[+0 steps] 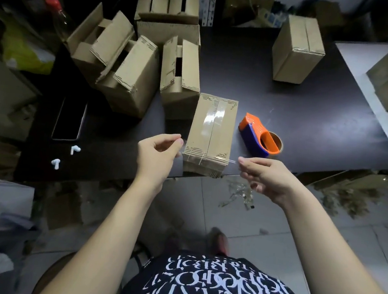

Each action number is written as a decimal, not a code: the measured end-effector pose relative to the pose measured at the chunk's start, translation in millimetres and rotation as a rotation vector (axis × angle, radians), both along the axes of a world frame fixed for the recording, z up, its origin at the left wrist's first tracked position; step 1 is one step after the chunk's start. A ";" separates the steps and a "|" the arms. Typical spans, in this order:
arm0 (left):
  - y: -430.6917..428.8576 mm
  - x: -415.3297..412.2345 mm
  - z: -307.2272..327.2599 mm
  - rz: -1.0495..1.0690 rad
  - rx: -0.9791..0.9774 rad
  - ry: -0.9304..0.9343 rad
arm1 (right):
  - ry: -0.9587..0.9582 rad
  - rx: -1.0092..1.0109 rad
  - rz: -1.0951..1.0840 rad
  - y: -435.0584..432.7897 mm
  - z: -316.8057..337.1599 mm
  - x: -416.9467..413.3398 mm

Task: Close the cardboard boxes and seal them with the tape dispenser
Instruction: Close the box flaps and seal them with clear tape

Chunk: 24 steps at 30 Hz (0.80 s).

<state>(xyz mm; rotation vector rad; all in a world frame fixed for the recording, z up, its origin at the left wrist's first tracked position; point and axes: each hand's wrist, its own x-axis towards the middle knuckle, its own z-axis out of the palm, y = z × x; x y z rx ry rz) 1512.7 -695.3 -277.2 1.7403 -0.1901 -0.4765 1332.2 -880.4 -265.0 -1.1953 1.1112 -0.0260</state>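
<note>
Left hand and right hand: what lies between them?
Head view: a clear tape strip runs from left hand to right hand, across the near end of the taped box.

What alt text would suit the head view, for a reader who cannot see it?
The left hand and right hand pinch a strip of clear tape across the near end of a closed cardboard box on a dark table. An orange and blue tape dispenser lies right of it; open boxes stand behind, at left.

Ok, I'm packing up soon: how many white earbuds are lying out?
2. The far earbud lies on the black table, left of the left hand; the near earbud lies closer to the table's front edge. Others may be hidden.
</note>
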 end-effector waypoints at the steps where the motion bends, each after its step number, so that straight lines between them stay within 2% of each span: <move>1: -0.4 0.7 -1.1 0.005 0.006 0.009 | 0.006 -0.003 -0.013 1.1 -0.7 1.0; 5: -2.2 2.9 -5.4 0.026 0.035 0.056 | 0.033 -0.054 -0.035 3.3 -1.5 6.6; 11: -6.5 7.1 -12.7 0.045 0.068 0.130 | 0.074 -0.149 0.040 -0.3 -9.8 13.5; 24: -12.9 9.9 -21.7 -0.005 0.081 0.332 | 0.022 0.044 0.006 5.6 -39.0 17.0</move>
